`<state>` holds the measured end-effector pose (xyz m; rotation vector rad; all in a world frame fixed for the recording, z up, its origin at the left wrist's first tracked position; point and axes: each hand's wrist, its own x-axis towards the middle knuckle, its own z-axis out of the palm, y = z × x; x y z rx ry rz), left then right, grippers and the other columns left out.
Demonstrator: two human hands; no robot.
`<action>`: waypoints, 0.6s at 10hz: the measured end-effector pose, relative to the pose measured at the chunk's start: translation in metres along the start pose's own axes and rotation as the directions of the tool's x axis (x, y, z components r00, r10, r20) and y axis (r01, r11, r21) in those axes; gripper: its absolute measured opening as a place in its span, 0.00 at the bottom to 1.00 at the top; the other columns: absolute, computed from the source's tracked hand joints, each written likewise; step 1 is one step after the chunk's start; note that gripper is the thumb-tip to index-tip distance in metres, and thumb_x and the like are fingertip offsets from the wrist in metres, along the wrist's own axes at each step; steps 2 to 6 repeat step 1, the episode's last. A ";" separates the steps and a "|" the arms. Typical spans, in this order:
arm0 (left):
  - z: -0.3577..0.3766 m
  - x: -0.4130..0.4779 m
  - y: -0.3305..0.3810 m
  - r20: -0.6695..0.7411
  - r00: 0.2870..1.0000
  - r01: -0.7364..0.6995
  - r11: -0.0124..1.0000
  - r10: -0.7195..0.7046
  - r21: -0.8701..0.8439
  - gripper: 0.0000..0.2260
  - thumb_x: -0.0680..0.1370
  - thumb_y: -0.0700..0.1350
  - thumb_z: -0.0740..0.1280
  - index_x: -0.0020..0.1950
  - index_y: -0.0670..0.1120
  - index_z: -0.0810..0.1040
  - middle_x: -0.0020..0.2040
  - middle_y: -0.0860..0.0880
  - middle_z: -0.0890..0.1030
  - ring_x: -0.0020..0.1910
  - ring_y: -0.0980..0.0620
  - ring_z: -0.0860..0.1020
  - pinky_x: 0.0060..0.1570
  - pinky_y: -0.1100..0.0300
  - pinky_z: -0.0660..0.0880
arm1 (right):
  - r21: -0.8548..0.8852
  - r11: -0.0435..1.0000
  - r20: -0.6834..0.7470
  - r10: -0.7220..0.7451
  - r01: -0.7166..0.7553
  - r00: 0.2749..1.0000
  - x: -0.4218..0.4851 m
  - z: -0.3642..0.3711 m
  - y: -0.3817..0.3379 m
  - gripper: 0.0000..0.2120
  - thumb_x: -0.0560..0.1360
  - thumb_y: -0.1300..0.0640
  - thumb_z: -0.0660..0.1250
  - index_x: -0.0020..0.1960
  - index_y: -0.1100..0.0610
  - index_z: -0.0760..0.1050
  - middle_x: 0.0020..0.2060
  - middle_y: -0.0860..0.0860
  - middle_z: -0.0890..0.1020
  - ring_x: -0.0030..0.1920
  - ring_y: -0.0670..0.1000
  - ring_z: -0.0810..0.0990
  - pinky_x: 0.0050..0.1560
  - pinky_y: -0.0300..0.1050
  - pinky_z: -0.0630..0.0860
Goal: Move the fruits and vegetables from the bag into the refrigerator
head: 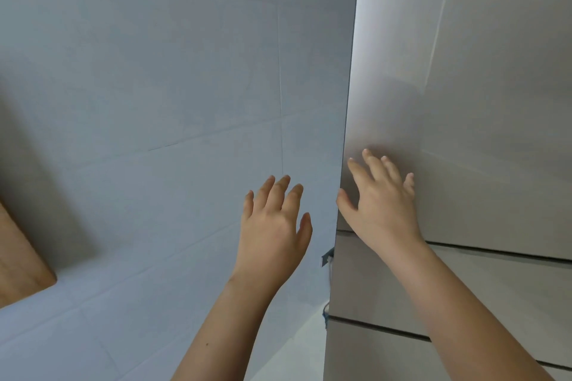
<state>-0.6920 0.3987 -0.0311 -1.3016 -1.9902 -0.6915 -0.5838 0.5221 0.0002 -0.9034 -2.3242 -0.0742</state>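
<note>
The refrigerator [479, 71] fills the right side of the view, a tall brushed-silver body seen from close by, its left vertical edge running from top to bottom. The right hand [383, 204] lies flat on the refrigerator's upper door [464, 148], low on that door and just inside its left edge. Its fingers are straight and spread wide and hold nothing. The fingertips [366, 153] point up the metal and rest on it, and a soft shadow sits above them. The thumb [342, 198] reaches out to the door's left edge. I cannot tell whether it hooks round that edge or only touches it. The wrist crosses the dark seam below the door, and the forearm passes in front of the drawer front [387, 281] under that seam.

The left hand [272, 232] is raised just left of the refrigerator's edge, apart from it, back toward the camera. Its fingers are straight, a little parted, and hold nothing. Behind it is the pale tiled wall [154, 71] that runs left from the refrigerator. Whether the hand touches the tiles cannot be told.

A small metal bracket [326, 258] juts out from the refrigerator's left edge, below the left hand's thumb. Far to the left of the refrigerator, a wooden panel [18, 260] shows at the frame's border and casts a shadow on the wall.
</note>
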 end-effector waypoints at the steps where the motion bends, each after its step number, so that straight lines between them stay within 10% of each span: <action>1: -0.013 0.000 -0.004 -0.018 0.999 0.032 0.999 -0.033 -0.023 0.20 0.73 0.50 0.56 0.56 0.41 0.78 0.56 0.41 0.80 0.58 0.39 0.77 0.54 0.39 0.72 | -0.001 1.000 -0.076 -0.004 0.004 0.997 -0.013 -0.014 -0.011 0.24 0.75 0.50 0.61 0.69 0.56 0.66 0.71 0.56 0.64 0.71 0.60 0.60 0.66 0.65 0.56; 6: -0.013 0.000 -0.004 -0.018 0.999 0.032 0.999 -0.033 -0.023 0.20 0.73 0.50 0.56 0.56 0.41 0.78 0.56 0.41 0.80 0.58 0.39 0.77 0.54 0.39 0.72 | -0.001 1.000 -0.076 -0.004 0.004 0.997 -0.013 -0.014 -0.011 0.24 0.75 0.50 0.61 0.69 0.56 0.66 0.71 0.56 0.64 0.71 0.60 0.60 0.66 0.65 0.56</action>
